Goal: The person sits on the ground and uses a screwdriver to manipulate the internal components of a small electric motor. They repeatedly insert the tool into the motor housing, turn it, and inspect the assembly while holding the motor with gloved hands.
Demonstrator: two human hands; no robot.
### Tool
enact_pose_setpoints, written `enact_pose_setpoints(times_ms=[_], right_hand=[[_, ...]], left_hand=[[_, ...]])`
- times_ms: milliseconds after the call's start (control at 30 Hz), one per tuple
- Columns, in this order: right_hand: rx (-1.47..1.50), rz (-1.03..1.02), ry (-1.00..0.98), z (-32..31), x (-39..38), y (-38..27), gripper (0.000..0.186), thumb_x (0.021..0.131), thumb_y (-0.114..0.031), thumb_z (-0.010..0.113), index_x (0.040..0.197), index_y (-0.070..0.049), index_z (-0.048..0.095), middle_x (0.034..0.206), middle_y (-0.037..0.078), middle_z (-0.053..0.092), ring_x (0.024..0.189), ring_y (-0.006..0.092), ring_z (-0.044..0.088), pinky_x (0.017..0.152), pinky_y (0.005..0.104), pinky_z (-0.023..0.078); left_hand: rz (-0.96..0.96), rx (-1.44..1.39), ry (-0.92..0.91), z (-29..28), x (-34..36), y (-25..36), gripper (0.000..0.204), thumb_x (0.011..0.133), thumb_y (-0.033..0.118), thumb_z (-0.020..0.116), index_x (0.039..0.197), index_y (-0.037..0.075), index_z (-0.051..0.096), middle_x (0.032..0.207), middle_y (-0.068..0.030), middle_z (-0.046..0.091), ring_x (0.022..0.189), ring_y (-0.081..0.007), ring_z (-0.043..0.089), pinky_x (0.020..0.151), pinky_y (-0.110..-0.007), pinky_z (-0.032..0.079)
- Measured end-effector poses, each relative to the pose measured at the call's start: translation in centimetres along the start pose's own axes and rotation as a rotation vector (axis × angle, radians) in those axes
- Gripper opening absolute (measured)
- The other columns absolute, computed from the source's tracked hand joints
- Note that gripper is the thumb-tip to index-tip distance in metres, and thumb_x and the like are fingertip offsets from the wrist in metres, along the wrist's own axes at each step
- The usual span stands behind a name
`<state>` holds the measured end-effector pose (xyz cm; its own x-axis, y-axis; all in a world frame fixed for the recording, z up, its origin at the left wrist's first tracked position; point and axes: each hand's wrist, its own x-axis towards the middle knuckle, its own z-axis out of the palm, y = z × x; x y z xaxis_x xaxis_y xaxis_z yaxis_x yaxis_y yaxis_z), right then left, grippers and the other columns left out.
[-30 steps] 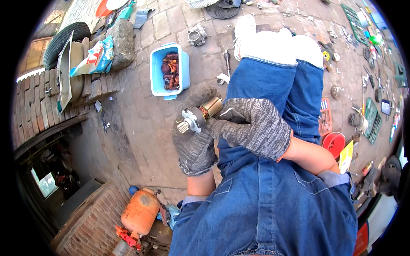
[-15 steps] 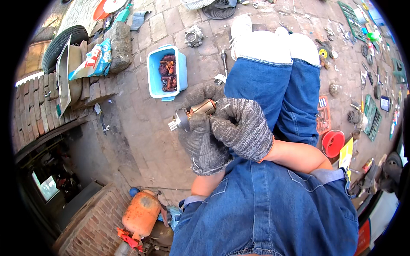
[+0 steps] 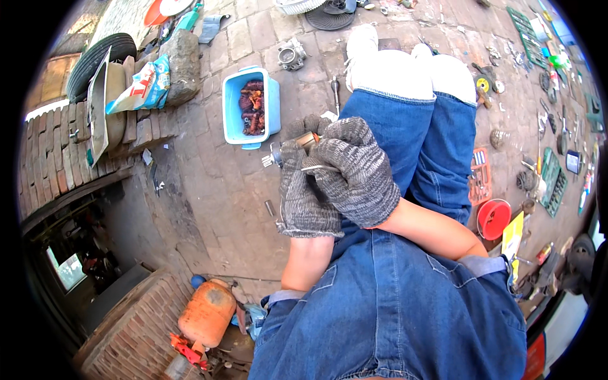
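Observation:
A motor armature with a copper-coloured body and a silvery toothed end sits in my left hand, whose gloved fingers are wrapped round it. My right hand, also in a grey knitted glove, presses close against the armature's other end. A thin light metal strip pokes out of its closed fingers, and something dark shows below it between the gloves. Most of this tool is hidden, so its kind is unclear. Beyond my hands stands a light blue tub with copper windings inside.
A metal throttle-like part and a dark-handled tool lie on the paving ahead. A small grey cylinder lies left of my hands. To the right are a red bucket and tool cases; an orange gas cylinder stands lower left.
Both hands have shifted slightly upward in view, and my right hand has turned over the armature. A thin metal strip now shows at its fingers, and less of the armature is visible.

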<state>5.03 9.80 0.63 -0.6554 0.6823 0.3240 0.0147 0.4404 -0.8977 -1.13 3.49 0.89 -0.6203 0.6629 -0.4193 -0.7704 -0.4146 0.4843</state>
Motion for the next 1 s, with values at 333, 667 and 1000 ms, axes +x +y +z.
enact_pose_setpoints(times_ms=[333, 667, 1000], right_hand=[[0.704, 0.502, -0.138, -0.1, 3.1, -1.4, 0.018, 0.086, -0.011, 0.048, 0.094, 0.002, 0.056, 0.081, 0.005, 0.06, 0.074, 0.0081, 0.054, 0.064, 0.0233, 0.044], [0.149, 0.187, 0.008, 1.2, 0.8, 0.7, 0.015, 0.079, -0.01, 0.052, 0.087, 0.001, 0.056, 0.073, 0.017, 0.054, 0.067, 0.0308, 0.054, 0.058, 0.0368, 0.043], [0.296, 0.222, -0.013, -1.7, 0.7, 0.0, 0.011, 0.08, -0.006, 0.052, 0.087, 0.0, 0.057, 0.085, 0.009, 0.056, 0.069, 0.016, 0.054, 0.065, 0.0272, 0.044]], left_hand=[[0.21, 0.071, -0.038, -1.8, 0.5, 0.8, 0.035, 0.086, 0.02, 0.05, 0.116, 0.002, 0.045, 0.109, -0.0085, 0.053, 0.099, -0.0184, 0.051, 0.089, -0.032, 0.04], [0.131, 0.146, 0.038, -0.8, 0.8, 1.1, 0.026, 0.083, 0.007, 0.052, 0.107, -0.001, 0.052, 0.099, -0.01, 0.058, 0.087, -0.0181, 0.057, 0.079, -0.029, 0.046], [-0.003, -0.163, -0.221, -1.7, 1.4, 1.1, 0.036, 0.083, 0.012, 0.053, 0.116, 0.001, 0.043, 0.109, -0.0155, 0.054, 0.099, -0.0238, 0.055, 0.083, -0.036, 0.048]])
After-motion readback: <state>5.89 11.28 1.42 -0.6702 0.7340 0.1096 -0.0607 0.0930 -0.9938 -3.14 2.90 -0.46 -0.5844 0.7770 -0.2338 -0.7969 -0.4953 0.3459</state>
